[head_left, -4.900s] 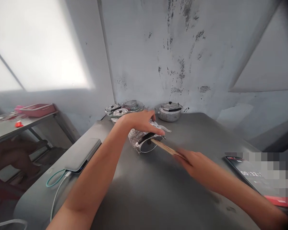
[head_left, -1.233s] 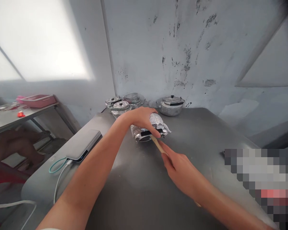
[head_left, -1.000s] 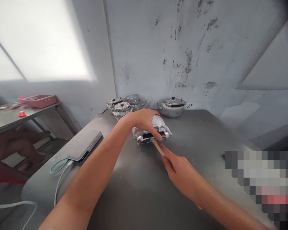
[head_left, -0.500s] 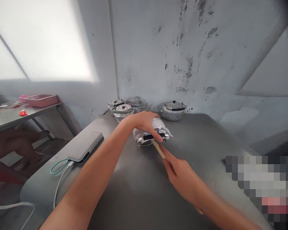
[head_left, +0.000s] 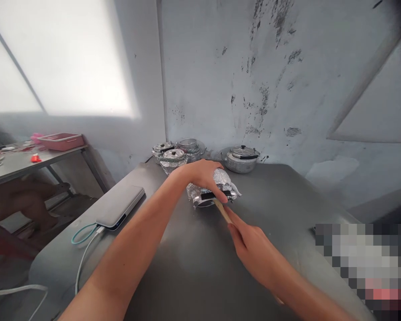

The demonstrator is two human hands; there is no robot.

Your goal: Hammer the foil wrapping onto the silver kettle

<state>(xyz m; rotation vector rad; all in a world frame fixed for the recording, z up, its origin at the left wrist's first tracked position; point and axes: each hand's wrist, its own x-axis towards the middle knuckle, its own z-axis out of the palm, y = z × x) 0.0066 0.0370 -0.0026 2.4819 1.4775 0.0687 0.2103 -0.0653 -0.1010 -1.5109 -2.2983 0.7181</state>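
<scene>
A shiny silver foil-like object (head_left: 223, 179) with a black handle strip (head_left: 211, 195) lies on its side on the grey table (head_left: 187, 263). My left hand (head_left: 205, 174) grips it from above, thumb across the black strip, with part of it hidden under the palm. My right hand (head_left: 247, 234) is closed around a wooden stick (head_left: 223, 211), whose far end meets the object's lower edge just below the strip. The stick's other end shows beneath my right forearm.
Several silver lidded pots (head_left: 173, 155) stand at the back left, and a larger one (head_left: 242, 159) at the back right. A power bank (head_left: 120, 207) with cables lies left. Beyond, a side table (head_left: 50, 156) bears a pink basket (head_left: 62, 141). A blurred patch covers the right corner.
The whole view has shifted slightly, so the table things appear a little lower. Both hands keep their hold, with the stick's tip still at the object's lower edge.
</scene>
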